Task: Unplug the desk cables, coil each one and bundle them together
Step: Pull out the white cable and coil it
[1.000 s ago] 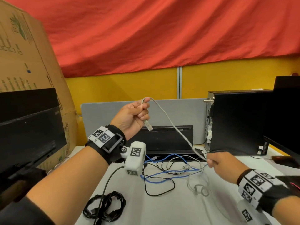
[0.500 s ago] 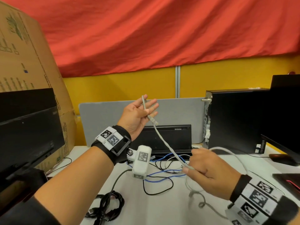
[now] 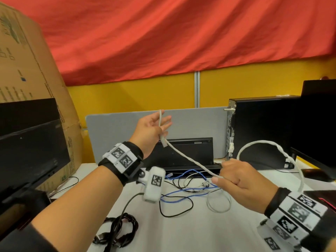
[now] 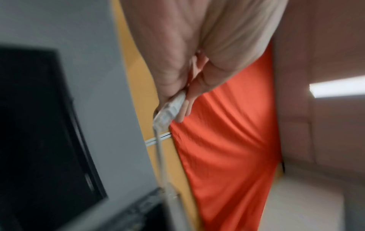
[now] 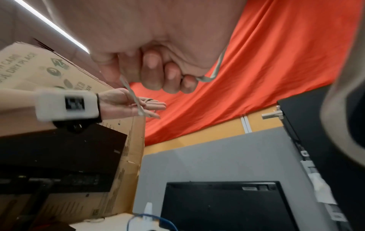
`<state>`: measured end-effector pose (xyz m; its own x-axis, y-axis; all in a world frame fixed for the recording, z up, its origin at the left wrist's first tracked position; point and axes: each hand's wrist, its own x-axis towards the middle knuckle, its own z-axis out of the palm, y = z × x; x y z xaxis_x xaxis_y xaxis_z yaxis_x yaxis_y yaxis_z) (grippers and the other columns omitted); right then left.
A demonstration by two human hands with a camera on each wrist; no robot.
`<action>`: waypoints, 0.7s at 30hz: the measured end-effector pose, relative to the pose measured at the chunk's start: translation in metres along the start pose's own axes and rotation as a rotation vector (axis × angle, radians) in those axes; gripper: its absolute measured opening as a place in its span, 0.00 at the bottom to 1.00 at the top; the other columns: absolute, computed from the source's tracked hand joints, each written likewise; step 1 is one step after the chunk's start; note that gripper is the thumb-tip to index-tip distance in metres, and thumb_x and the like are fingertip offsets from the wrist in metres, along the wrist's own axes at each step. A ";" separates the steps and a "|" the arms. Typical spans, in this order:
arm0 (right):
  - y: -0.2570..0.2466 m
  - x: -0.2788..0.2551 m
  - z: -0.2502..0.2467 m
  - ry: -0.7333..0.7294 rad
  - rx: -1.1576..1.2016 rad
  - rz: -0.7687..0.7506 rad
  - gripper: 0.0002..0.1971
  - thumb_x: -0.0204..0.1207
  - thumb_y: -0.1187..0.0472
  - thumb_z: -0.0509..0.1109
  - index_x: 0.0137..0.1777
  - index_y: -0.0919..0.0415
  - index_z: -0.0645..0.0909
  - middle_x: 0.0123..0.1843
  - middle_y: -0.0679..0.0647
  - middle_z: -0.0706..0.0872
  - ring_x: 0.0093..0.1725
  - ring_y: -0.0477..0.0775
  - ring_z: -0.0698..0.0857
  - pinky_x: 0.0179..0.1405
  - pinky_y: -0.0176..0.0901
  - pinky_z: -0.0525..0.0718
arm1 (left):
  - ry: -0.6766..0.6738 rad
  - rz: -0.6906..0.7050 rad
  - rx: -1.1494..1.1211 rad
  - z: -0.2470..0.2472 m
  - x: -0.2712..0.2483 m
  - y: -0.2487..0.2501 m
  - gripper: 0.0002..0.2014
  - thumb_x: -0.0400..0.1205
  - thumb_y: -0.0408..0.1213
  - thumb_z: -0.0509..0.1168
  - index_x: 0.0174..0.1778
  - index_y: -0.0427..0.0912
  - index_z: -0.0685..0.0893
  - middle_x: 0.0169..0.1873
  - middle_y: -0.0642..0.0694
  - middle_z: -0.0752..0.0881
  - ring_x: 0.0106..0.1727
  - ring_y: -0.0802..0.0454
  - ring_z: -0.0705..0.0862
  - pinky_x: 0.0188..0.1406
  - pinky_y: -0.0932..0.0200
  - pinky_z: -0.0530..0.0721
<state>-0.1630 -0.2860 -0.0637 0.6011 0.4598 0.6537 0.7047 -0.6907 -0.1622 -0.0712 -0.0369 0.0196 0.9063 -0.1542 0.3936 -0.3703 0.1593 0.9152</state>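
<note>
A thin, pale grey round cable (image 3: 190, 159) with a clear plastic plug (image 3: 164, 142) runs taut between both hands. The left hand (image 3: 149, 131), raised with fingers spread, pins the plug end against its palm with the thumb. Below and right of it, the right hand (image 3: 241, 180) fists around the cable, which arcs behind the wrist. Beneath the hands, loose blue, white and black cables (image 3: 187, 193) tangle on the smooth white worktop (image 3: 181, 233).
</note>
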 end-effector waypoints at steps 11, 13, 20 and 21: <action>0.005 0.054 -0.053 0.367 0.250 0.283 0.31 0.83 0.44 0.61 0.19 0.56 0.61 0.18 0.44 0.59 0.19 0.43 0.58 0.20 0.34 0.57 | -0.579 -0.269 0.405 0.026 -0.035 -0.014 0.25 0.82 0.18 0.52 0.71 0.41 0.79 0.36 0.33 0.89 0.26 0.49 0.81 0.44 0.43 0.81; 0.011 0.062 -0.057 0.374 0.216 0.329 0.30 0.83 0.45 0.60 0.20 0.57 0.60 0.18 0.46 0.59 0.19 0.44 0.58 0.20 0.34 0.58 | -0.620 -0.267 0.292 0.034 -0.042 -0.012 0.24 0.79 0.20 0.50 0.58 0.41 0.88 0.25 0.37 0.84 0.21 0.52 0.73 0.49 0.43 0.82; 0.024 0.068 -0.057 0.252 0.082 0.419 0.31 0.81 0.42 0.61 0.23 0.64 0.68 0.20 0.51 0.66 0.20 0.46 0.64 0.26 0.39 0.66 | -0.658 -0.367 -0.149 0.037 -0.052 -0.002 0.22 0.85 0.38 0.54 0.67 0.28 0.81 0.16 0.50 0.62 0.18 0.55 0.60 0.68 0.32 0.78; 0.024 0.068 -0.056 0.247 0.064 0.416 0.30 0.81 0.42 0.62 0.25 0.66 0.71 0.21 0.52 0.69 0.21 0.47 0.67 0.26 0.38 0.67 | -0.672 -0.361 -0.177 0.038 -0.054 0.000 0.21 0.86 0.40 0.56 0.67 0.28 0.80 0.17 0.51 0.60 0.18 0.56 0.58 0.67 0.31 0.78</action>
<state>-0.1263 -0.3024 0.0186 0.7348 0.0004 0.6783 0.4501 -0.7483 -0.4872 -0.1279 -0.0654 0.0019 0.6260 -0.7741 0.0941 0.0134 0.1314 0.9912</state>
